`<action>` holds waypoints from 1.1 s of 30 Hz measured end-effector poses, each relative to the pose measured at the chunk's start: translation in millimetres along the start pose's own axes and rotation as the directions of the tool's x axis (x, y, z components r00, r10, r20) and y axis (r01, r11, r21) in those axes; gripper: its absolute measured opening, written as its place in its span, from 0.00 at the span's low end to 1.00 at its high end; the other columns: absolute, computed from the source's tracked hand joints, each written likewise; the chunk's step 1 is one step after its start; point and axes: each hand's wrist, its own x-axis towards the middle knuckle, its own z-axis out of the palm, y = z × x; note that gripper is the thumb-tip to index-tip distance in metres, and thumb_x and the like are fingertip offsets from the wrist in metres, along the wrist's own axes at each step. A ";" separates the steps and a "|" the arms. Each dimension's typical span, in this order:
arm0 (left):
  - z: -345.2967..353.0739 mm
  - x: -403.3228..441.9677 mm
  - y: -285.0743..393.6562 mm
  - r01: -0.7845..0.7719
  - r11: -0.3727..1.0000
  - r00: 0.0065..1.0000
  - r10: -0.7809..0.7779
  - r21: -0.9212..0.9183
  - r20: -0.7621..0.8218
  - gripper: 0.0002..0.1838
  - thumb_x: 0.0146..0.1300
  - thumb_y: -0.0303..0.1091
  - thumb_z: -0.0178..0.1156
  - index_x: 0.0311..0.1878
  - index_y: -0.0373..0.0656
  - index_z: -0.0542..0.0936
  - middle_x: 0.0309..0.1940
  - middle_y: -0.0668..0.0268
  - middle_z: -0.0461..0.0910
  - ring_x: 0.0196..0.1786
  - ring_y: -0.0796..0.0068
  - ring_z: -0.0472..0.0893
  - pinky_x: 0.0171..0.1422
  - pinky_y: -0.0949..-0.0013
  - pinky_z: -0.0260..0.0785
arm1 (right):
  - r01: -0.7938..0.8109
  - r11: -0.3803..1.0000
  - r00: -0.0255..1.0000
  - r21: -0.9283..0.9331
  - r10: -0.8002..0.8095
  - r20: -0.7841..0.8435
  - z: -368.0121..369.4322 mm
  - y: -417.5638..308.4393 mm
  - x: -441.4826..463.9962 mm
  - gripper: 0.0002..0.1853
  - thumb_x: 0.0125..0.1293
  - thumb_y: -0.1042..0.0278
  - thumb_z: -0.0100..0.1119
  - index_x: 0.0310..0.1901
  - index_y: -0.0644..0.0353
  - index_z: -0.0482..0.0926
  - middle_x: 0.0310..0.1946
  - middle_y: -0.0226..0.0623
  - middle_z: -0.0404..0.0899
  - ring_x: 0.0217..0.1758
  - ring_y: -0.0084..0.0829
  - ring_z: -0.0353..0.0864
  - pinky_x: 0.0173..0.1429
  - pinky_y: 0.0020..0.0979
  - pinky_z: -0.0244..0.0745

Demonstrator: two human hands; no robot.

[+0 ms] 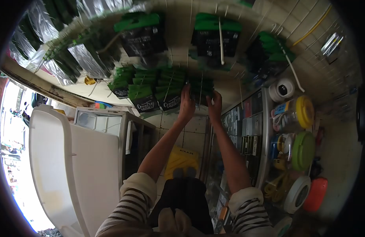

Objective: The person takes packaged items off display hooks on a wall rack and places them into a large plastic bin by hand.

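Note:
Both hands reach up to a row of green and black packets hanging on hooks on a wire grid. My left hand (187, 103) is at the right side of a packet bunch (170, 93) with white lettering, its fingers pointing up. My right hand (215, 103) is bent at the right edge of a darker green packet bunch (201, 89). That bunch hangs between the two hands on a metal hook. What the fingertips grip is too dark to make out. Another lettered bunch (144, 96) hangs further left.
Larger green and black packets (217, 37) hang above. A glass cabinet (249, 130) and lidded jars (303, 150) stand on the right. On the left are a white chair-like plastic piece (52, 158) and a drawer unit (99, 120). A yellow stool (182, 160) is below.

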 end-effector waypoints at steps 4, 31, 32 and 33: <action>1.5 0.3 2.7 0.027 0.999 0.999 -0.027 0.024 -0.031 0.28 0.50 0.16 0.46 0.57 0.36 0.57 0.53 0.48 0.59 0.55 0.47 0.62 0.58 0.59 0.56 | 0.013 0.998 0.999 0.063 -0.011 -0.037 7.8 17.8 1.1 0.16 0.60 0.63 0.53 0.46 0.62 0.66 0.46 0.41 0.67 0.49 0.33 0.69 0.52 0.30 0.64; -51.9 -69.2 74.2 0.403 0.872 0.907 -0.420 -0.278 -0.005 0.18 0.59 0.25 0.50 0.53 0.39 0.63 0.40 0.58 0.69 0.44 0.67 0.71 0.50 0.70 0.61 | -0.173 0.971 0.985 0.163 0.167 0.046 -44.2 -68.5 -89.8 0.11 0.61 0.66 0.52 0.39 0.66 0.69 0.34 0.38 0.72 0.39 0.24 0.71 0.42 0.25 0.64; -60.3 -69.4 85.0 0.397 0.864 0.906 -0.423 -0.310 -0.018 0.18 0.59 0.25 0.50 0.53 0.39 0.63 0.41 0.59 0.69 0.44 0.70 0.71 0.50 0.71 0.61 | -0.160 0.965 0.987 0.207 0.155 0.040 -45.6 -77.0 -92.8 0.12 0.60 0.66 0.52 0.40 0.66 0.70 0.35 0.37 0.72 0.39 0.24 0.70 0.43 0.25 0.64; -70.7 -70.2 97.0 0.390 0.855 0.904 -0.426 -0.341 -0.034 0.17 0.59 0.25 0.50 0.52 0.38 0.64 0.42 0.61 0.69 0.45 0.74 0.70 0.50 0.73 0.61 | -0.146 0.957 0.989 0.251 0.142 0.036 -47.3 -88.7 -95.5 0.12 0.60 0.66 0.53 0.40 0.66 0.70 0.35 0.36 0.72 0.40 0.24 0.70 0.44 0.25 0.63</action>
